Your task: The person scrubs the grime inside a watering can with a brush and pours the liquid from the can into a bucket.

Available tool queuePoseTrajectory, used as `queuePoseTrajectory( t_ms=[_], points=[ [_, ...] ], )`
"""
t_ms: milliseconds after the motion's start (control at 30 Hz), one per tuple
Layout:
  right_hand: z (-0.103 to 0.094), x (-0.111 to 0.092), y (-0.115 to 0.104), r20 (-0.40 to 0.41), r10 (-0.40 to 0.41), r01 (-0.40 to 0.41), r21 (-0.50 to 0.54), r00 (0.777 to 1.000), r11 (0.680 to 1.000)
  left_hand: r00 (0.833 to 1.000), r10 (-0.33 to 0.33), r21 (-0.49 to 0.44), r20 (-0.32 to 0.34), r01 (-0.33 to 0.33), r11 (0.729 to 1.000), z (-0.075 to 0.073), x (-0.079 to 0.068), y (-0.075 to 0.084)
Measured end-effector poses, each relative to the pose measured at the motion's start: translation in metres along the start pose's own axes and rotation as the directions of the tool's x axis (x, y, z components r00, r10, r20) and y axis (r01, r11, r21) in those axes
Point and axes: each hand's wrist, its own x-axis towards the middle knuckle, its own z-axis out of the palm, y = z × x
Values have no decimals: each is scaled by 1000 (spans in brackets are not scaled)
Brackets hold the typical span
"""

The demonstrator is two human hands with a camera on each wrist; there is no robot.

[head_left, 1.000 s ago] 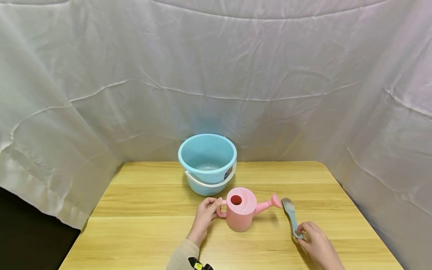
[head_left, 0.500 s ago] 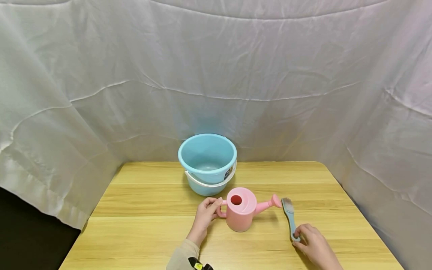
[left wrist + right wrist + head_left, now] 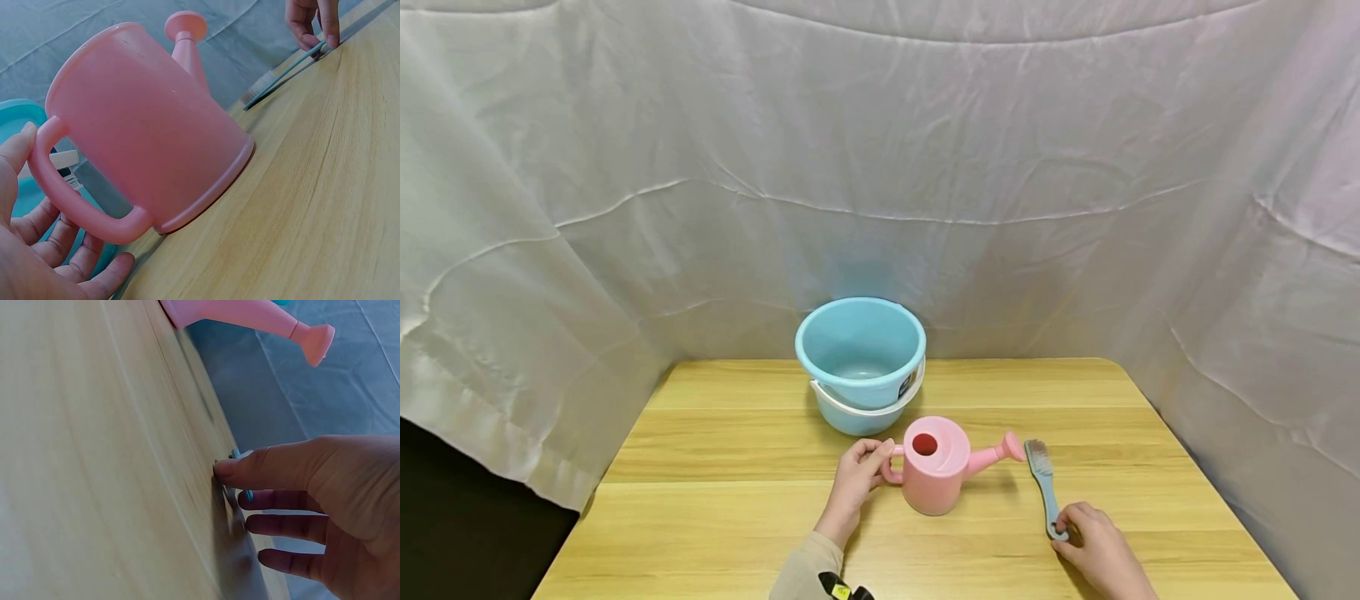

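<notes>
Left hand [image 3: 853, 481]: you're holding 1 watering can [image 3: 932, 487]. Right hand [image 3: 1102, 547], can's 4 o'clock: you're pinching 1 brush [image 3: 1048, 493], apparently aligning; next needing steadiness.

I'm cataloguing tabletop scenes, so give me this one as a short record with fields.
can: pink, upright on the table, spout toward the brush
brush: blue, bristles up
bucket: blue, upright behind the can, white bail lowered in front
left hand: holds the can's handle
right hand: pinches the brush by its bristle-free end
backdrop: pale cloth
</notes>
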Motion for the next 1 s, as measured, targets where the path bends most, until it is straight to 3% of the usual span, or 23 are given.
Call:
queuePoseTrajectory(
  t_ms=[267, 1000],
  points=[
    [1, -2, -2, -32, 5, -4, 18, 999, 1000, 1000, -2, 0, -1, 2, 1000, 0, -1, 1],
    [1, 0, -2, -2, 51, -51, 55, 999, 997, 1000, -5, 11, -6, 5, 1000, 0, -1, 1]
  ],
)
